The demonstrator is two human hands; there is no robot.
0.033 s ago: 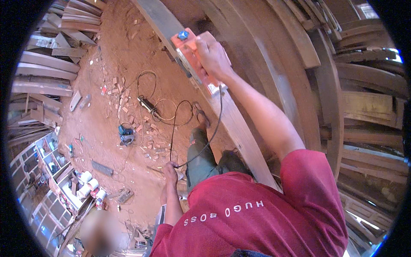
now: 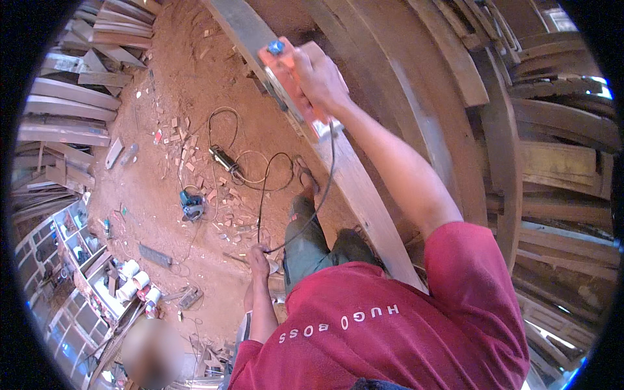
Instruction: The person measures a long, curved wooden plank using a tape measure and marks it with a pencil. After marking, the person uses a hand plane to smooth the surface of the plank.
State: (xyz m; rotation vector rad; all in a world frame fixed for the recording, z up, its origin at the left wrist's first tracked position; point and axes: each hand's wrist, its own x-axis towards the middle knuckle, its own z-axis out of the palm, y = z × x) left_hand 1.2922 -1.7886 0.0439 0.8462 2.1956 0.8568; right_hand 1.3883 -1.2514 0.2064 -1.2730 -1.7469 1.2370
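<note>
An electric hand planer (image 2: 290, 77) with an orange-red body and a blue front knob rests on a long wooden beam (image 2: 364, 192). My right hand (image 2: 323, 81) is wrapped round its handle, with the arm stretched out ahead. From the planer's rear a dark power cord (image 2: 332, 159) loops down past my leg. My left hand (image 2: 259, 260), low beside my left thigh, is closed on that cord. The planer's underside is hidden against the wood.
On the dusty floor to the left lie a coiled cord with a dark connector (image 2: 224, 159), a blue-green power tool (image 2: 192, 205) and scattered wood offcuts (image 2: 209, 184). Curved planks (image 2: 448, 65) stand at right, more stacked boards (image 2: 71, 107) at left. White containers (image 2: 130, 268) sit lower left.
The planer and my right hand have shifted slightly forward along the beam, away from me. My left hand has stayed put on the cord.
</note>
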